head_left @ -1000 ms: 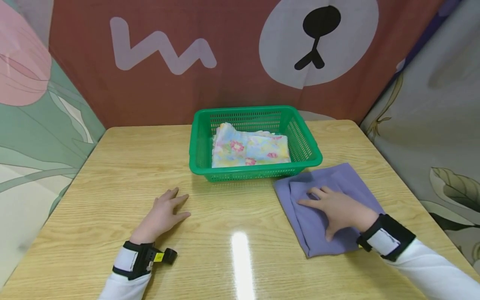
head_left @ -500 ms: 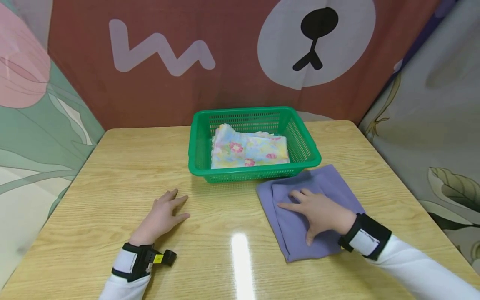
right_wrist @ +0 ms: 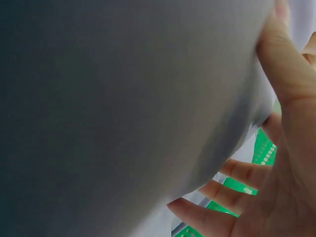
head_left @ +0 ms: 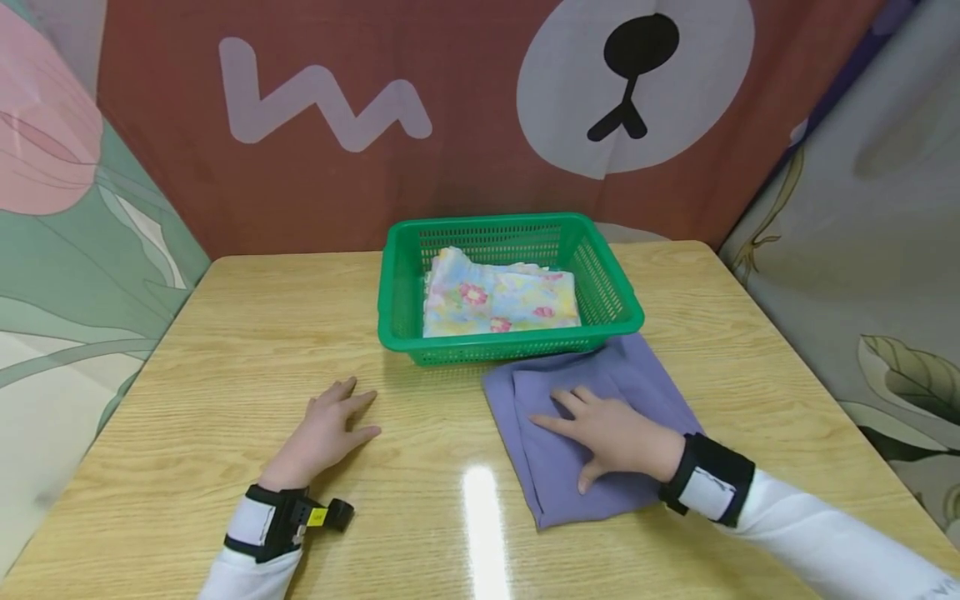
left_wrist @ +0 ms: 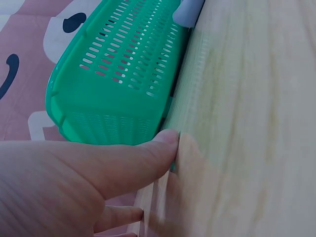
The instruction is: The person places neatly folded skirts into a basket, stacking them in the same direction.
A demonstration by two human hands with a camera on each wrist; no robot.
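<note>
A folded purple cloth [head_left: 555, 475] lies flat on the table, its far edge up against the front of the green basket. My right hand [head_left: 618, 437] rests on top of it with spread fingers; in the right wrist view the fingertips [right_wrist: 185, 210] touch the cloth [right_wrist: 123, 123], which fills much of that picture. My left hand [head_left: 322, 433] lies on the bare tabletop to the left, its fingers spread and holding nothing. The left wrist view shows that thumb [left_wrist: 143, 158] against the wood, with the basket [left_wrist: 98, 98] beyond.
The green plastic basket [head_left: 510, 343] stands at the table's back middle. Inside lies a folded floral cloth [head_left: 498, 300]. The wooden table [head_left: 285, 325] ends against a brown printed curtain [head_left: 465, 183], and patterned fabric hangs on both sides.
The purple cloth has slid left across the table under my right hand, from the basket's right corner to in front of it. My left hand has stayed in place.
</note>
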